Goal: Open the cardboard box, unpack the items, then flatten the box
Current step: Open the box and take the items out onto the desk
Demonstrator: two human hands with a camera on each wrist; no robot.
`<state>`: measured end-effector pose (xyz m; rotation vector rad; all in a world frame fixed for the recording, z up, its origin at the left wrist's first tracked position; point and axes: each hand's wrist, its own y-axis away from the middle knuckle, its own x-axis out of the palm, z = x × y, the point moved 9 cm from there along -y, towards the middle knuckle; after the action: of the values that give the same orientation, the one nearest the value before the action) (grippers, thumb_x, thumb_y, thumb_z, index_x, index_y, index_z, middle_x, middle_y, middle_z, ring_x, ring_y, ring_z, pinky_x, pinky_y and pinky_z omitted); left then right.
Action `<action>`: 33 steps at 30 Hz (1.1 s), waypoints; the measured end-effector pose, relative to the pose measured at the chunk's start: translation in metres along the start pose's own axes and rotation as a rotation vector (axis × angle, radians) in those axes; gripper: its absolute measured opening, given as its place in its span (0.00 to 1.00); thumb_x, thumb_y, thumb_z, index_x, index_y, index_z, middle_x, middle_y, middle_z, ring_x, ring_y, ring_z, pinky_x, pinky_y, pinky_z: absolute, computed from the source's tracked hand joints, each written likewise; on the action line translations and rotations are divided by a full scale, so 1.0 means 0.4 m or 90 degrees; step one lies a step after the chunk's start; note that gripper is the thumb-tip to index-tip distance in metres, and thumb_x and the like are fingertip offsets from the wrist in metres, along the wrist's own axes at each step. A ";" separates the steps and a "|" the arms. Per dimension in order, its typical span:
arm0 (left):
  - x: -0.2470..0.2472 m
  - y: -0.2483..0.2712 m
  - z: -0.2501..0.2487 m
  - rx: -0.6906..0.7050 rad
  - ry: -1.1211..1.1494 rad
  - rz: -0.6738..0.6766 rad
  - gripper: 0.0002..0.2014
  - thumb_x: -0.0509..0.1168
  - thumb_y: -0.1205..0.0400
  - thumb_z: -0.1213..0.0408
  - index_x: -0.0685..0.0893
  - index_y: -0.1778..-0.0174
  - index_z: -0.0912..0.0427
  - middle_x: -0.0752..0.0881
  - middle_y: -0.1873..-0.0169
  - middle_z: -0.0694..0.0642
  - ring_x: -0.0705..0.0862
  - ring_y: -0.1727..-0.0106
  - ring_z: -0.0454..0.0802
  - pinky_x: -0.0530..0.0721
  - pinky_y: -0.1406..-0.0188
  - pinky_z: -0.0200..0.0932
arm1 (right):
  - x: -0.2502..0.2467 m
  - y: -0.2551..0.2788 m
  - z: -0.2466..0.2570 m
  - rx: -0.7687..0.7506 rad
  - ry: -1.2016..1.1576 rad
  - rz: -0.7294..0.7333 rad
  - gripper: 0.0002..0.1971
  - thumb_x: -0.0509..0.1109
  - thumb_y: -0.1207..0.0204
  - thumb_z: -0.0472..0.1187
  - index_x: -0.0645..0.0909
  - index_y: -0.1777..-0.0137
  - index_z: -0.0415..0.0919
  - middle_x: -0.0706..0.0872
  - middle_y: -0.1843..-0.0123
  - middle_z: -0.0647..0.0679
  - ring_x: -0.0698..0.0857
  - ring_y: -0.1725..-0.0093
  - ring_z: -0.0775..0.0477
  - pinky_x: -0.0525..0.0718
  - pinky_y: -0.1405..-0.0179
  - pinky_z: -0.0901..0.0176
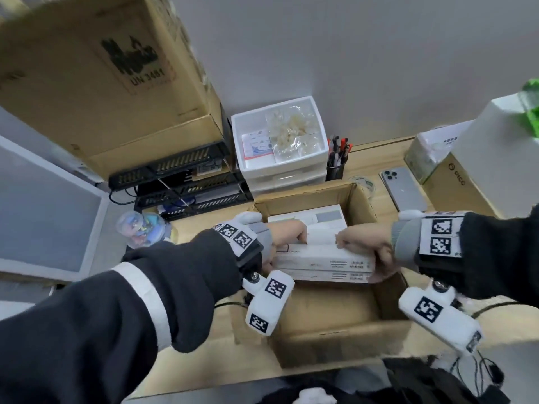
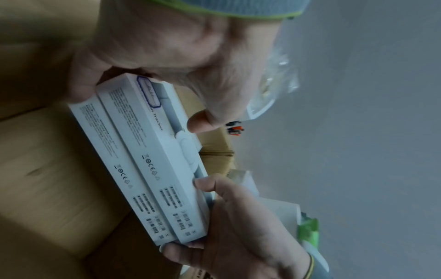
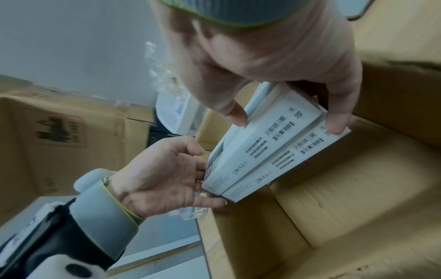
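Observation:
An open brown cardboard box (image 1: 338,342) stands on the wooden desk in front of me. Above its middle I hold two slim white product boxes (image 1: 323,262) stacked one on the other, their barcoded sides toward me. My left hand (image 1: 287,243) grips their left end and my right hand (image 1: 363,252) grips their right end, thumbs on top and fingers underneath. The wrist views show the same pair of white boxes (image 2: 145,162) (image 3: 274,145) held level over the carton's bare floor. At least one more white box (image 1: 312,218) lies in the far part of the carton.
A large brown carton (image 1: 96,77) towers at the back left above black mesh trays (image 1: 180,182). A white drawer unit (image 1: 280,147), a pen cup (image 1: 335,167), a phone (image 1: 404,188) and more boxes (image 1: 458,182) crowd the far and right side. A clear tub (image 1: 143,228) sits at left.

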<state>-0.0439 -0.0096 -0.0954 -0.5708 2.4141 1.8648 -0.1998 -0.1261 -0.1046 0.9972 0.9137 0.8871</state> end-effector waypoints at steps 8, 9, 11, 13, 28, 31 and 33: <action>-0.223 0.204 -0.109 0.146 -0.008 -0.077 0.18 0.66 0.24 0.58 0.76 0.39 0.58 0.82 0.54 0.59 0.84 0.57 0.56 0.85 0.62 0.49 | -0.023 0.179 0.228 -0.151 0.047 -0.038 0.15 0.68 0.29 0.52 0.79 0.48 0.43 0.92 0.65 0.43 0.89 0.59 0.41 0.85 0.51 0.53; -0.253 0.223 -0.112 0.158 -0.001 -0.093 0.15 0.64 0.21 0.58 0.76 0.41 0.57 0.81 0.54 0.58 0.83 0.56 0.55 0.85 0.62 0.49 | -0.012 0.193 0.253 -0.164 0.050 -0.043 0.14 0.67 0.29 0.52 0.79 0.49 0.44 0.91 0.64 0.43 0.88 0.59 0.41 0.85 0.50 0.52; -0.341 0.248 -0.104 0.186 0.020 -0.145 0.16 0.63 0.21 0.57 0.75 0.37 0.54 0.78 0.46 0.57 0.81 0.44 0.58 0.88 0.50 0.56 | 0.028 0.219 0.330 -0.206 0.062 -0.055 0.11 0.65 0.25 0.50 0.78 0.52 0.44 0.87 0.65 0.43 0.85 0.61 0.43 0.84 0.51 0.51; -0.421 0.252 -0.077 0.204 0.039 -0.196 0.18 0.63 0.20 0.55 0.74 0.34 0.50 0.74 0.42 0.55 0.76 0.35 0.59 0.86 0.39 0.62 | 0.086 0.234 0.405 -0.225 0.063 -0.057 0.08 0.63 0.23 0.48 0.75 0.53 0.43 0.87 0.71 0.44 0.84 0.64 0.44 0.83 0.50 0.50; -0.665 -0.100 0.221 0.137 0.032 -0.301 0.24 0.70 0.34 0.54 0.85 0.48 0.67 0.85 0.53 0.60 0.86 0.53 0.59 0.88 0.55 0.50 | 0.516 -0.026 0.617 -0.229 0.146 -0.058 0.17 0.65 0.25 0.38 0.75 0.36 0.36 0.80 0.38 0.38 0.82 0.36 0.33 0.84 0.36 0.37; -0.709 -0.332 0.288 0.083 -0.021 -0.318 0.34 0.68 0.52 0.41 0.86 0.53 0.57 0.90 0.54 0.59 0.89 0.54 0.58 0.92 0.49 0.54 | 0.556 -0.135 0.624 -0.211 0.139 -0.074 0.10 0.67 0.28 0.37 0.77 0.46 0.38 0.81 0.36 0.37 0.82 0.37 0.35 0.84 0.36 0.41; -0.690 -0.368 0.302 0.076 -0.025 -0.273 0.23 0.69 0.49 0.42 0.88 0.60 0.46 0.88 0.58 0.56 0.88 0.54 0.56 0.91 0.47 0.52 | 0.578 -0.196 0.616 -0.202 0.137 -0.065 0.03 0.68 0.26 0.39 0.76 0.58 0.44 0.79 0.41 0.41 0.80 0.40 0.39 0.82 0.38 0.49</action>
<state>0.2358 0.1456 -0.1962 -0.9420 2.1414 1.5302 0.1219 -0.0096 -0.1607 0.5856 0.9596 1.0283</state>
